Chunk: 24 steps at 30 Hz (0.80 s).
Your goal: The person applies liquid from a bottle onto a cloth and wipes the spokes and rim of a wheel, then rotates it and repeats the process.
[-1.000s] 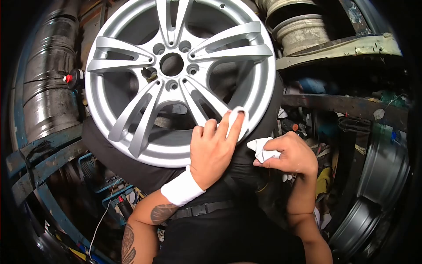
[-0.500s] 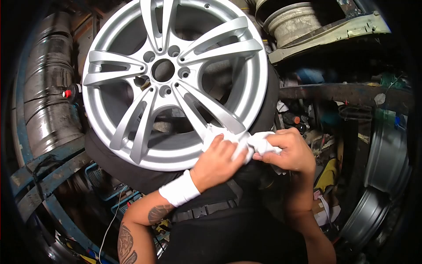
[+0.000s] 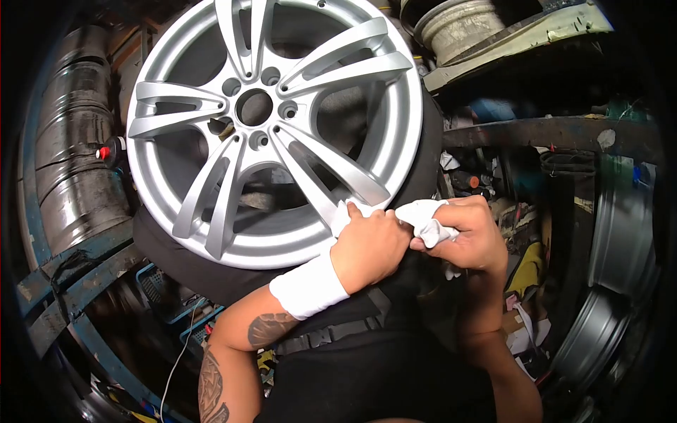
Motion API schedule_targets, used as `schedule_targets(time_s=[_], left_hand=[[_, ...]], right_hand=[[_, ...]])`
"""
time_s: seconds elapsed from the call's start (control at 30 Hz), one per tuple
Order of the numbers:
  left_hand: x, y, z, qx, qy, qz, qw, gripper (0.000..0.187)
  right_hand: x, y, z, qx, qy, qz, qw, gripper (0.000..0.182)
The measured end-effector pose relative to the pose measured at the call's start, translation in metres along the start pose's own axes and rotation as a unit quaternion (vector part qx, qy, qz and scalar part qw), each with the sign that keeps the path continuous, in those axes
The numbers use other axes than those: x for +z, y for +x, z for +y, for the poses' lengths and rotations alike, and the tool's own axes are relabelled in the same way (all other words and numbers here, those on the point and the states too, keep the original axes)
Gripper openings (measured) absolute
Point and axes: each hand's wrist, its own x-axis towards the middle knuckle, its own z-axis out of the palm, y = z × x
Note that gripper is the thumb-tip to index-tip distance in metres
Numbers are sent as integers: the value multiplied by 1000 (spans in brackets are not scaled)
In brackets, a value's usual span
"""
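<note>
A silver alloy wheel (image 3: 190, 242) with paired spokes lies on a dark round support in front of me. My left hand (image 3: 371, 247), with a white band round its wrist, is closed on a white cloth (image 3: 341, 217) at the wheel's lower right rim, beside a spoke's end. Just to its right, off the rim, my right hand (image 3: 467, 233) pinches a bunched part of white cloth (image 3: 423, 213). The two hands are close together. Whether both parts belong to one cloth is hidden by my left hand.
Stacked metal rims (image 3: 74, 162) stand at the left behind a blue metal frame (image 3: 106, 352). More rims (image 3: 620, 247) are at the right. A dirty rim (image 3: 462, 32) rests on the upper right shelf (image 3: 522, 46). A blue basket (image 3: 159, 296) sits below the wheel.
My left hand has moved slightly right and turned, its fingers more folded over the cloth. The right hand's bunch of cloth has changed shape. The wheel appears slightly higher and further left.
</note>
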Motion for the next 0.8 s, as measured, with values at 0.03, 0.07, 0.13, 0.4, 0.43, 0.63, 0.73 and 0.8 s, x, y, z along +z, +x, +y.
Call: schedule_targets(time_s=[0.03, 0.07, 0.13, 0.4, 0.43, 0.63, 0.73, 0.8], left_hand=[[-6, 3, 0, -9, -18, -30, 999, 25], [-9, -2, 4, 3, -5, -32, 999, 25], [-9, -14, 11, 26, 20, -39, 999, 24], [-14, -25, 6, 52, -24, 7, 998, 27], [-33, -37, 15, 41, -138, -79, 986, 28], [-36, -92, -15, -5, -212, 19, 977, 26], [-43, -111, -33, -63, -257, 3, 964, 28], [-45, -123, -36, -71, -277, 22, 958, 29]], right_hand=[[3, 0, 1, -18, 3, 10, 1000, 22], [3, 0, 0, -20, 6, 6, 1000, 23], [2, -1, 1, -25, 14, -3, 1000, 24], [3, 5, 10, -58, 22, 27, 998, 30], [2, 4, 12, -51, 21, 39, 998, 26], [10, 15, 11, 45, -46, -7, 998, 22], [41, 28, 22, -53, -145, -73, 985, 21], [65, 23, 21, -41, -283, -149, 946, 16]])
